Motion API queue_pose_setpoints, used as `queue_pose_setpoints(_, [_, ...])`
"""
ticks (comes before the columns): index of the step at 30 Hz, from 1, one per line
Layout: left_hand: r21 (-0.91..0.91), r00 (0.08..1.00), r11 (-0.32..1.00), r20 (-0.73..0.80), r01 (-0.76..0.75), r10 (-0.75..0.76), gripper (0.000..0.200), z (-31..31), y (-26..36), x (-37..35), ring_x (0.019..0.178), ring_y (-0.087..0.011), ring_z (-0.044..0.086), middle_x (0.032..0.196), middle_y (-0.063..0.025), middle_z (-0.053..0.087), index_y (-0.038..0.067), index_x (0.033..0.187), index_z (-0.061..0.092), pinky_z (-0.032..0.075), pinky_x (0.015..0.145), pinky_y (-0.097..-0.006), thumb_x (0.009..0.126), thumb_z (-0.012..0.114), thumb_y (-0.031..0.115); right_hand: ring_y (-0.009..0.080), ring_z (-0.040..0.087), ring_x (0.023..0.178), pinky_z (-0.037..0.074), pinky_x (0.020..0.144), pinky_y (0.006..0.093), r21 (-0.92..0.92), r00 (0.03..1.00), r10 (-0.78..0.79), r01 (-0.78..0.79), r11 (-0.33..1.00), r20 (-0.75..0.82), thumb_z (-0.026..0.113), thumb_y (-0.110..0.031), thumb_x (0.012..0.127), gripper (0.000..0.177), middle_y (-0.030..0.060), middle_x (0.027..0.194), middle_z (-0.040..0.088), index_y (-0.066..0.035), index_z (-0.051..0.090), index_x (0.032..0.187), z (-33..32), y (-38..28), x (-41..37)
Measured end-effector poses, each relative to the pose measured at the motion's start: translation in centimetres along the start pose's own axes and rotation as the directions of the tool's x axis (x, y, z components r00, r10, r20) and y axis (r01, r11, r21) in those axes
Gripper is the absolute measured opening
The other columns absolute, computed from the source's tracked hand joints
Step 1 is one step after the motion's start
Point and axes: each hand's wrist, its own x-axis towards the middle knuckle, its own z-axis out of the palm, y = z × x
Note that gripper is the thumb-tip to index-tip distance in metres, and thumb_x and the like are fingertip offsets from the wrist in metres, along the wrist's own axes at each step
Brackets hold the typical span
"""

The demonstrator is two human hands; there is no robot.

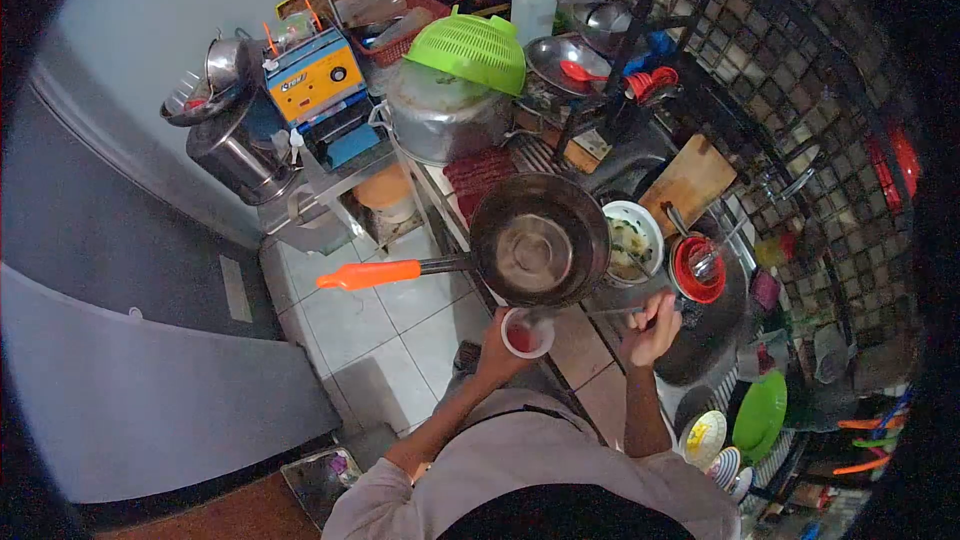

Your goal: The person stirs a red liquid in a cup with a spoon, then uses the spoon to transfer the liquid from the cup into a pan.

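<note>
My left hand (496, 356) is wrapped round a small white cup (541, 346) with something red inside. My right hand (652, 332) pinches the handle of a thin metal spoon (608, 313), whose far end reaches to the cup's rim and looks blurred. Just beyond the cup sits a dark frying pan (535, 240), its orange handle (370, 274) pointing left. Beside the pan stands a white bowl (650, 225) of pale food with green bits. Red bowls (697, 270) with a metal utensil in them are stacked to its right.
A wooden cutting board (695, 180) leans near the sink (700, 345). Behind the pan stand a large metal pot (445, 120) and a green colander (470, 48). A green plate (760, 415) and other dishes fill a rack at right. A grey fridge-like panel (150, 380) borders the left.
</note>
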Motion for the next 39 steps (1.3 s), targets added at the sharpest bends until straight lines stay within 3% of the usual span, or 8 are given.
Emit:
queue_pose_setpoints(4, [-0.039,0.996,0.996,0.027,0.082,-0.081,0.059,0.0,0.1,-0.4,0.084,-0.0245,0.056,0.09,-0.0136,0.056,0.003,0.099,0.041,0.044,0.072,-0.0335,0.055,0.076,0.019,0.0052,0.024,0.043,0.021,0.04,0.0206,-0.058,0.988,-0.135,0.131,0.99,-0.081,0.039,-0.032,0.088,0.032,-0.0031,0.055,0.029,-0.01,0.036,0.065,0.5,1.3,1.7])
queue_pose_setpoints(9, [-0.042,0.994,0.995,0.051,0.096,-0.094,0.059,-0.3,0.4,-0.3,0.086,-0.0248,0.055,0.092,-0.0124,0.055,0.005,0.1,0.041,0.043,0.075,-0.0339,0.052,0.076,0.016,0.0058,0.032,0.044,0.026,0.042,0.0194,-0.309,0.996,-0.058,0.076,0.948,0.07,0.039,-0.035,0.088,0.034,-0.0017,0.049,0.034,-0.011,0.039,0.064,-0.9,4.0,2.5])
queue_pose_setpoints(21, [-0.163,0.991,0.978,0.028,0.132,-0.129,0.056,0.0,0.2,-0.3,0.087,-0.0231,0.055,0.092,-0.012,0.055,0.005,0.098,0.043,0.043,0.075,-0.0339,0.054,0.076,0.016,0.0055,0.029,0.042,0.023,0.038,0.0203,0.087,0.985,0.152,-0.145,0.986,-0.083,0.042,-0.03,0.087,0.029,-0.0036,0.053,0.034,-0.011,0.041,0.066,-0.8,3.7,2.8])
queue_pose_setpoints(25, [-0.217,0.994,0.971,0.05,0.104,-0.095,0.056,0.4,-1.0,-0.4,0.086,-0.0234,0.056,0.091,-0.0123,0.055,0.005,0.098,0.043,0.044,0.074,-0.0336,0.054,0.076,0.017,0.0052,0.028,0.042,0.022,0.038,0.0203,0.119,0.991,0.135,-0.135,0.984,0.009,0.042,-0.028,0.088,0.028,-0.0035,0.055,0.033,-0.011,0.039,0.066,-0.2,1.7,2.0])
queue_pose_setpoints(28, [-0.07,0.999,0.997,-0.007,0.035,-0.036,0.057,0.3,-0.4,-0.3,0.085,-0.0238,0.056,0.09,-0.0123,0.055,0.004,0.098,0.042,0.045,0.072,-0.0327,0.054,0.076,0.017,0.0039,0.024,0.041,0.018,0.038,0.0197,0.053,0.987,0.154,-0.157,0.986,0.043,0.041,-0.03,0.088,0.031,-0.005,0.051,0.028,-0.012,0.035,0.063,0.8,-0.1,1.0])
queue_pose_setpoints(31, [-0.173,0.987,0.973,0.082,0.151,-0.138,0.059,0.3,-0.3,-0.4,0.089,-0.018,0.054,0.097,-0.0093,0.053,0.004,0.101,0.042,0.044,0.078,-0.0304,0.055,0.078,0.015,0.0047,0.024,0.041,0.018,0.038,0.0205,-0.039,0.985,0.118,-0.114,0.993,0.128,0.041,-0.03,0.088,0.032,-0.0042,0.052,0.028,-0.011,0.036,0.063,0.3,-0.3,0.2])
queue_pose_setpoints(34, [-0.223,0.993,0.968,0.047,0.116,-0.108,0.058,0.7,-1.3,-0.4,0.086,-0.0241,0.055,0.091,-0.0124,0.055,0.004,0.099,0.042,0.044,0.074,-0.0341,0.054,0.076,0.016,0.0057,0.025,0.043,0.019,0.039,0.0207,-0.048,0.984,0.047,-0.04,0.998,0.174,0.039,-0.03,0.089,0.032,-0.0032,0.054,0.029,-0.01,0.035,0.063,-0.6,0.1,0.1])
queue_pose_setpoints(39, [-0.068,0.992,0.992,0.071,0.106,-0.101,0.058,0.1,-0.2,-0.6,0.088,-0.0248,0.055,0.092,-0.0126,0.055,0.004,0.1,0.041,0.043,0.074,-0.0341,0.055,0.075,0.016,0.0067,0.028,0.045,0.024,0.042,0.0211,-0.105,0.998,-0.059,0.063,0.992,0.039,0.04,-0.033,0.088,0.034,-0.0019,0.055,0.032,-0.009,0.037,0.063,-0.1,1.6,1.8])
